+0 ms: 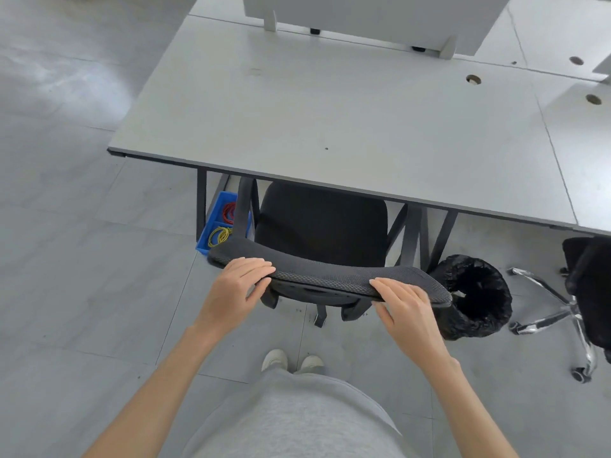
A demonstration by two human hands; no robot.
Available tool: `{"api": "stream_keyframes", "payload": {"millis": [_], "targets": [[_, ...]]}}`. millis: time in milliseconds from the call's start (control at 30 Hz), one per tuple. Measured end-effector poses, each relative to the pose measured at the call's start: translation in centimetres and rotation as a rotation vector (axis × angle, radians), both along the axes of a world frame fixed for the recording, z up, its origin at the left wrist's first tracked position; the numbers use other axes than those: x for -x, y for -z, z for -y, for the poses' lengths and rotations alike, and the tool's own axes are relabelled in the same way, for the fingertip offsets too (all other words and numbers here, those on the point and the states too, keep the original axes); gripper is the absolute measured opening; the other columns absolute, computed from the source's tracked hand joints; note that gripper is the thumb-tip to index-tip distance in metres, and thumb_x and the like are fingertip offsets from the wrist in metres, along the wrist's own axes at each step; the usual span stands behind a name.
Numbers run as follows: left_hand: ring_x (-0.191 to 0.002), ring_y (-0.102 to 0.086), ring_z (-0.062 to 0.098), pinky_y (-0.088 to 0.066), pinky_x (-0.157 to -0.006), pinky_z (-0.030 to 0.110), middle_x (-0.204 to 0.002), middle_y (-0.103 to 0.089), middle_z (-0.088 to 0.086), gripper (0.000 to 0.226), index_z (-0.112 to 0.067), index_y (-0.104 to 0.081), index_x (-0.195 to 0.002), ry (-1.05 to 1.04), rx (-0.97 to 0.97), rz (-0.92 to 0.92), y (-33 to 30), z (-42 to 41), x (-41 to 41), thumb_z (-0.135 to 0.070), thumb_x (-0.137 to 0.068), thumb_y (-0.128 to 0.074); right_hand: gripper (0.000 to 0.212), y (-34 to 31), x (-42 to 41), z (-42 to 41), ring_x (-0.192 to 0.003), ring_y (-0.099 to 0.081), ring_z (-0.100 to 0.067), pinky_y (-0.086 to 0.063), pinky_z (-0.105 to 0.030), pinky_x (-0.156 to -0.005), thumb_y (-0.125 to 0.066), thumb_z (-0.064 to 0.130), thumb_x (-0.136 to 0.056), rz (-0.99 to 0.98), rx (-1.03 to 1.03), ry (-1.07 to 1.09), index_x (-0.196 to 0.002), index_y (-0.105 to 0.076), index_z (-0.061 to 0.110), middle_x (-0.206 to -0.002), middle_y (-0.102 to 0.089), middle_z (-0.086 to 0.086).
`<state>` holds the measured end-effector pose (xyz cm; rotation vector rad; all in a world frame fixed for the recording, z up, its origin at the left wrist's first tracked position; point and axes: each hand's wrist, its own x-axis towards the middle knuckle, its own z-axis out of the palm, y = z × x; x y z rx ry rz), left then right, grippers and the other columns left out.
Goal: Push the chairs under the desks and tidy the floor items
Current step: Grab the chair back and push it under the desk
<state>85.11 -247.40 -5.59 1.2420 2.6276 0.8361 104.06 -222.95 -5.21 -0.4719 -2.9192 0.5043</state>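
A black mesh office chair point(322, 223) stands in front of me, its seat partly under the grey desk point(330, 120). My left hand point(239, 282) grips the left part of the chair's backrest top, fingers over the edge. My right hand point(406, 307) holds the right part of the same backrest. A blue bin point(215, 226) with red and yellow rubber bands sits on the floor under the desk's left side, beside the chair's armrest. A second black chair point(585, 292) with a chrome star base stands at the right edge, outside its desk.
A bin lined with a black bag point(476, 297) stands on the floor right of the chair, close to the backrest's right end. Black desk legs point(201, 203) flank the seat. A white divider panel point(363, 18) rises at the desk's back. My feet point(292, 360) stand behind the chair.
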Motion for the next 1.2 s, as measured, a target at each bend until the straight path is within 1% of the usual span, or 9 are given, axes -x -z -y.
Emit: {"api": "stream_keyframes", "payload": {"millis": [167, 267, 400, 533, 700, 833, 1000, 1100, 1200], "targets": [[-0.105, -0.054, 0.000, -0.035, -0.093, 0.003, -0.108, -0.063, -0.017, 0.036, -0.014, -0.065, -0.110, -0.392, -0.258, 0.234, -1.2, 5.4, -3.8, -0.032, -0.089, -0.043, 0.040, -2.5, 5.5, 7.6, -0.115, -0.044, 0.005, -0.039, -0.013, -0.094, -0.049, 0.020, -0.089, -0.005, 0.403, -0.246, -0.129, -0.051, 0.020, -0.124, -0.050, 0.018], [-0.097, -0.059, -0.009, -0.039, -0.083, 0.001, -0.093, -0.065, -0.035, 0.019, -0.024, -0.062, -0.106, -0.755, -0.384, 0.483, 0.1, 10.1, -7.0, -0.017, -0.093, -0.051, 0.036, -1.8, 9.4, 13.1, -0.113, -0.050, 0.004, -0.038, -0.010, -0.095, -0.045, 0.019, -0.089, 0.098, 0.703, -0.390, -0.124, -0.055, 0.018, -0.122, -0.055, 0.016], [-0.093, -0.064, 0.004, -0.049, -0.088, 0.027, -0.092, -0.070, -0.025, 0.030, -0.028, -0.063, -0.099, -1.122, -0.550, 0.680, 2.1, 17.0, -11.1, -0.005, -0.094, -0.045, 0.031, 0.1, 13.0, 19.2, -0.107, -0.054, 0.005, -0.041, -0.007, -0.087, -0.047, 0.008, -0.093, 0.347, 0.930, -0.439, -0.119, -0.053, 0.024, -0.116, -0.060, 0.009], [-0.092, -0.065, 0.007, -0.050, -0.089, 0.035, -0.093, -0.071, -0.020, 0.033, -0.030, -0.062, -0.097, -1.299, -0.644, 0.713, 2.7, 22.2, -11.8, -0.004, -0.095, -0.043, 0.033, 2.2, 15.2, 23.2, -0.103, -0.058, 0.003, -0.044, -0.009, -0.083, -0.048, 0.008, -0.093, 0.452, 0.935, -0.439, -0.111, -0.052, 0.035, -0.114, -0.062, 0.009], [-0.093, -0.065, 0.006, -0.050, -0.084, 0.018, -0.094, -0.071, -0.019, 0.020, -0.031, -0.061, -0.101, -1.333, -0.771, 0.648, 1.2, 26.4, -5.5, -0.022, -0.091, -0.047, 0.034, 2.6, 19.4, 26.4, -0.096, -0.062, 0.002, -0.044, -0.007, -0.080, -0.050, 0.002, -0.091, 0.511, 0.907, -0.452, -0.106, -0.055, 0.032, -0.111, -0.064, 0.008], [-0.094, -0.065, 0.006, -0.050, -0.084, 0.017, -0.094, -0.072, -0.014, 0.027, -0.028, -0.061, -0.103, -1.274, -0.782, 0.629, 0.8, 29.2, 2.7, -0.031, -0.084, -0.043, 0.029, 3.4, 25.3, 28.6, -0.094, -0.061, 0.007, -0.042, -0.004, -0.078, -0.050, 0.003, -0.091, 0.546, 0.894, -0.483, -0.111, -0.057, 0.023, -0.109, -0.065, 0.009], [-0.091, -0.066, 0.006, -0.050, -0.082, 0.018, -0.095, -0.071, -0.015, 0.027, -0.028, -0.061, -0.103, -1.303, -0.770, 0.612, 1.2, 33.0, 12.7, -0.031, -0.084, -0.043, 0.031, 4.7, 37.1, 34.1, -0.098, -0.059, 0.006, -0.046, -0.010, -0.084, -0.049, 0.006, -0.092, 0.597, 0.891, -0.599, -0.109, -0.054, 0.032, -0.109, -0.064, 0.010], [-0.087, -0.067, 0.005, -0.050, -0.080, 0.024, -0.093, -0.072, -0.015, 0.018, -0.029, -0.061, -0.100, -1.426, -0.793, 0.587, 1.4, 35.5, 17.2, -0.024, -0.091, -0.047, 0.027, 3.7, 46.8, 38.7, -0.098, -0.058, 0.009, -0.043, -0.005, -0.081, -0.049, 0.006, -0.093, 0.551, 0.883, -0.688, -0.115, -0.057, 0.019, -0.107, -0.063, 0.012], [-0.087, -0.067, 0.007, -0.052, -0.076, 0.018, -0.090, -0.072, -0.014, 0.028, -0.029, -0.062, -0.099, -1.536, -0.795, 0.572, 1.4, 38.1, 21.4, -0.009, -0.096, -0.041, 0.026, 1.4, 56.6, 43.4, -0.098, -0.057, 0.009, -0.042, -0.004, -0.079, -0.047, 0.007, -0.094, 0.487, 0.901, -0.774, -0.117, -0.057, 0.012, -0.107, -0.065, 0.007]]}}
